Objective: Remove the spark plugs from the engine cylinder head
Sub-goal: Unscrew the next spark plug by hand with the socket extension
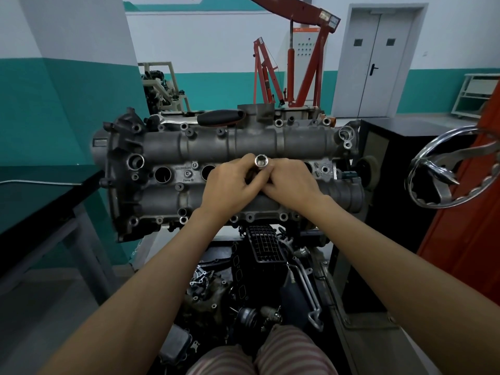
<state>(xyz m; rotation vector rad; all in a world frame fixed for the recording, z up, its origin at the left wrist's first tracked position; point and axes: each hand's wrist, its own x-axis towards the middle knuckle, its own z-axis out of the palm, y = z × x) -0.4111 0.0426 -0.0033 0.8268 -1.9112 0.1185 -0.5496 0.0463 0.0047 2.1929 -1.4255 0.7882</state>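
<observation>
The grey engine cylinder head (189,147) lies across the middle of the head view on a stand. A row of round spark plug wells runs along its centre; two open wells (164,175) show at the left. A silver spark plug socket (261,161) stands upright over the middle of that row, its open end toward me. My left hand (230,182) and my right hand (293,180) meet around its shaft and grip it with curled fingers. The socket's lower part and the well beneath it are hidden by my hands. No spark plug is visible.
A black-handled tool (220,116) lies on the far edge of the head. A chrome handwheel (449,169) sticks out at the right beside a black cabinet (400,147). A dark table (40,196) stands at the left. Loose engine parts (243,288) lie below. Red engine cranes (297,60) stand behind.
</observation>
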